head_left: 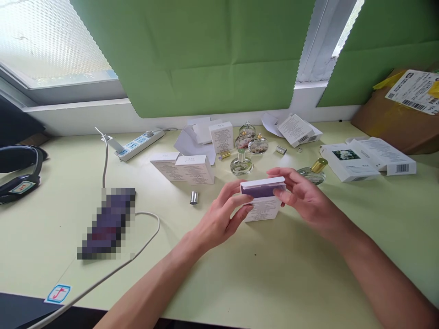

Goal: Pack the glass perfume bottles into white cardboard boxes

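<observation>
A small white perfume box (263, 211) with fine print on its front stands upright on the table between my hands. Its top flap is partly raised, and a dark purple inside shows below it. My left hand (228, 208) grips the box's left side, thumb on the front. On the right side, my right hand (303, 196) holds the box, with its thumb at the flap's corner. Just behind my right hand lies a glass perfume bottle with a gold cap (318, 167). Behind the box stands a clear perfume bottle with a silvery cap (241, 163).
White boxes (195, 170) and several uncapped bottles (258, 144) stand toward the back. A silver cap (194, 198) is left of my hands. Flattened boxes (350, 160) and a brown carton (394, 114) lie right. Leftward are a power strip (140, 145), cable (151, 237), blurred dark object (109, 224) and headphones (24, 173).
</observation>
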A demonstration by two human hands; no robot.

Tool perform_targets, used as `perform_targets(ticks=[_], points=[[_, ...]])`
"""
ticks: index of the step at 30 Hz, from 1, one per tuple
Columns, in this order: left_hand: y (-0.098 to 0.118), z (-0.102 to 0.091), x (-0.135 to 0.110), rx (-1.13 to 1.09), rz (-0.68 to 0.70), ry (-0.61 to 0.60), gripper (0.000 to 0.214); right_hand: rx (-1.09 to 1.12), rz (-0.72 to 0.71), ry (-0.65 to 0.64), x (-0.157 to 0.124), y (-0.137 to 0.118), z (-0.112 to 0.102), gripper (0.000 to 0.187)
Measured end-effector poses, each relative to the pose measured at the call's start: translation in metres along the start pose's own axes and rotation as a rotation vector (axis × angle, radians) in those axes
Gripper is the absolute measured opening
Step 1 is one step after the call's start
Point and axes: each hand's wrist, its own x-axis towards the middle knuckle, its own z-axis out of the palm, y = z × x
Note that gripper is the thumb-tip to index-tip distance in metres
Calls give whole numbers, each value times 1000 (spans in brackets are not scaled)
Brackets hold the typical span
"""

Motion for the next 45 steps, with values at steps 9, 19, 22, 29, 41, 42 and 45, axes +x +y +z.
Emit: perform_targets(ticks=[9,19,22,29,41,42,45], points=[[0,-1,0,24,-7,-1,43,-8,-39,-6,4,1,-2,31],[-3,0,-1,-49,7,9,47,114,57,-125,5,5,0,38],[-4,0,-1,-58,-1,3,46,142,90,-130,4,3,1,37],[-1,0,1,-62,4,-1,39,179,112,-158,2,1,1,35],[-3,1,-2,-68,-3,33,46,-610,-688,270,-4,-7,-6,17],[-4,1,-1,-77,2,36,47,-683,-713,265,-5,-8,-6,18],[-6,1,-1,-95,23,47,50,-786,-761,295,-4,-6,-4,20]])
